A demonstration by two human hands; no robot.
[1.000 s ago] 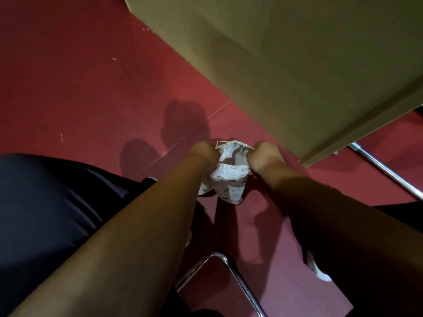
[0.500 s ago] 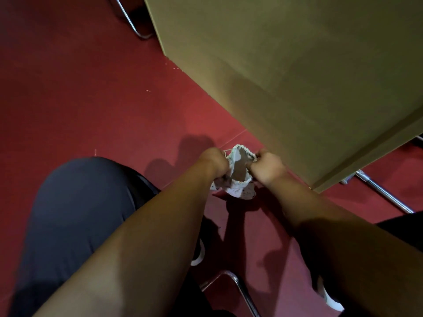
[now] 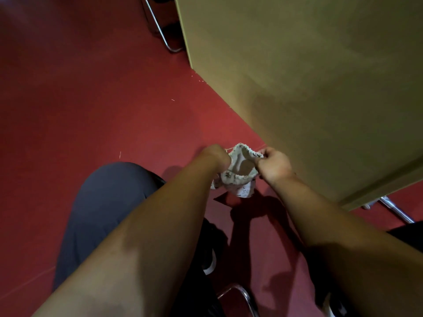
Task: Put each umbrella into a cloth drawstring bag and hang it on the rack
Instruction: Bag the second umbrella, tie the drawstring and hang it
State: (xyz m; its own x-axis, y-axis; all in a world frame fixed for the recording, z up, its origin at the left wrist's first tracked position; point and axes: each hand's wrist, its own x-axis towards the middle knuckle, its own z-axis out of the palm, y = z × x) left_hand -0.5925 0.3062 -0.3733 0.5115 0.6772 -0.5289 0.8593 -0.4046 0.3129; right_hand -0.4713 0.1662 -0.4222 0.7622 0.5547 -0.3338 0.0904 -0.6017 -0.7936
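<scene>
Across the 9 o'clock side, bare red floor point(image 3: 80, 106) lies wide open up to 11 o'clock, the roomiest stretch. One dark trouser leg point(image 3: 103, 213) fills 7 to 8 o'clock.

Just right of centre, the left grip point(image 3: 217, 156) is clamped on the left rim of the cloth drawstring bag point(image 3: 240, 172), its fingertips hidden behind the wrist. The bag hangs above the floor between both hands, with its frilled mouth pulled open and facing up. The right grip point(image 3: 274, 165) pinches the opposite rim, thumb and fingers curled on the cloth.

Room is tight there. The right grip sits just beside the slanting lower edge of the tan desk point(image 3: 320, 88), which runs from 12 o'clock down to 4 o'clock and closes off the whole upper right.

Count: one bag, two hands on it, one desk, three chrome tubes at 12 point(image 3: 160, 30), 4 point(image 3: 397, 212) and 6 o'clock point(image 3: 242, 296).
</scene>
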